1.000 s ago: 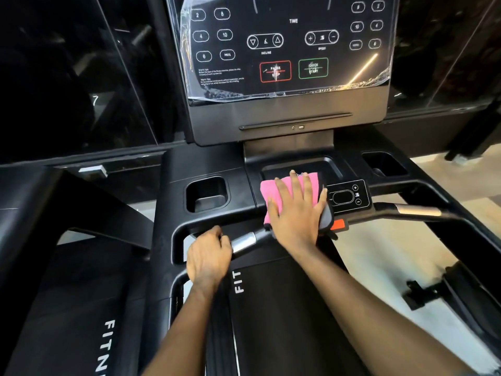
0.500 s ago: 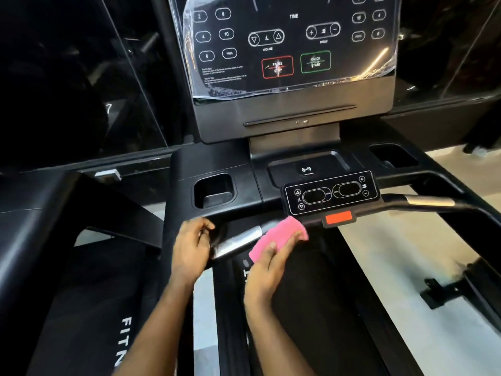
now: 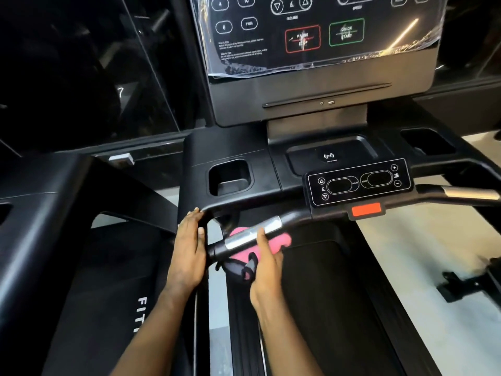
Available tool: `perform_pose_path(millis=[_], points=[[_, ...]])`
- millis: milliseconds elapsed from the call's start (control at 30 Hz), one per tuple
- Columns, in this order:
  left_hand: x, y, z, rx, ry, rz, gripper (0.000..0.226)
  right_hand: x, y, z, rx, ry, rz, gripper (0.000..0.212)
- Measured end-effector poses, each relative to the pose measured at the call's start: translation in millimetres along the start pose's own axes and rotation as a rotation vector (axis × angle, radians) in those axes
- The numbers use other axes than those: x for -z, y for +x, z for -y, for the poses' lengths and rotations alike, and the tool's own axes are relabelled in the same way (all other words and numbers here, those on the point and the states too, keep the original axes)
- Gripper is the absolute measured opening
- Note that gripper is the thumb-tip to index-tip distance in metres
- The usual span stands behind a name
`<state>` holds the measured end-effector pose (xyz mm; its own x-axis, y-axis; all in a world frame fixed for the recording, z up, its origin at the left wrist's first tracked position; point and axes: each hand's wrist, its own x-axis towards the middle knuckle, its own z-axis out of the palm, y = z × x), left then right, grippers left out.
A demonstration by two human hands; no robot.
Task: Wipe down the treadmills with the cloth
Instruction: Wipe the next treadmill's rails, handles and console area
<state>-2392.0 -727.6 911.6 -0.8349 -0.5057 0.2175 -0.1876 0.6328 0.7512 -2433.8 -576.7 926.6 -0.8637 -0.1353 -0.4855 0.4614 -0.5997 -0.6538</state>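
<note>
A black treadmill fills the view, with its console tray (image 3: pixel 233 147) and a small control panel (image 3: pixel 357 181) in front. A silver and black handlebar (image 3: pixel 252 236) runs down to the left below the panel. My right hand (image 3: pixel 267 270) holds the pink cloth (image 3: pixel 273 244) under that bar, its thumb over the silver grip. The cloth's grey edge hangs below the bar. My left hand (image 3: pixel 188 248) rests flat with straight fingers on the treadmill's left side rail (image 3: pixel 202 308), fingertips at the tray's front corner.
The big display (image 3: pixel 320 36) under a plastic film stands above the tray. Cup holders (image 3: pixel 230 176) sit on both sides. A second treadmill (image 3: pixel 67 253) stands close on the left. Pale floor (image 3: pixel 433 308) lies to the right, dark glass behind.
My right hand has carried the cloth from the top of the control panel down and left to the underside of the silver grip. My left hand has let go of the bar and flattened on the side rail.
</note>
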Motion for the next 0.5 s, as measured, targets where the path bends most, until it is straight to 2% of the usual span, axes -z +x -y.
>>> perform_pose_path(millis=[100,167,233,267,333,400,433,500], points=[[-1.1,-0.2,-0.1,-0.007,0.005,-0.004,0.047,-2.3,4.9,1.0,0.011,0.024,-0.052,0.042],[-0.5,-2.4,-1.3,0.022,-0.024,-0.026,0.041,-10.9,-2.9,-6.3,-0.063,-0.083,-0.064,0.041],[-0.4,-4.3,-3.4,0.07,-0.057,-0.071,0.041,0.6,-19.2,-11.5,-0.052,-0.294,-0.072,0.041],[-0.4,-4.2,-5.1,0.096,-0.058,-0.097,0.041,9.2,-29.1,-6.8,0.013,-0.417,-0.11,0.035],[0.4,-5.7,-5.3,0.132,-0.03,-0.142,0.04,24.9,-48.4,10.3,0.331,-0.652,-0.167,0.01],[1.7,-8.7,-5.9,0.136,-0.003,-0.171,0.037,25.8,-48.2,34.5,0.733,-0.941,-0.216,0.041],[1.7,-8.7,-6.6,0.131,0.007,-0.18,0.036,21.9,-33.5,45.8,0.878,-1.127,-0.196,0.06],[2.8,-9.8,-5.6,0.112,0.016,-0.193,0.033,10.6,-3.2,55.2,0.888,-1.591,-0.045,0.078]])
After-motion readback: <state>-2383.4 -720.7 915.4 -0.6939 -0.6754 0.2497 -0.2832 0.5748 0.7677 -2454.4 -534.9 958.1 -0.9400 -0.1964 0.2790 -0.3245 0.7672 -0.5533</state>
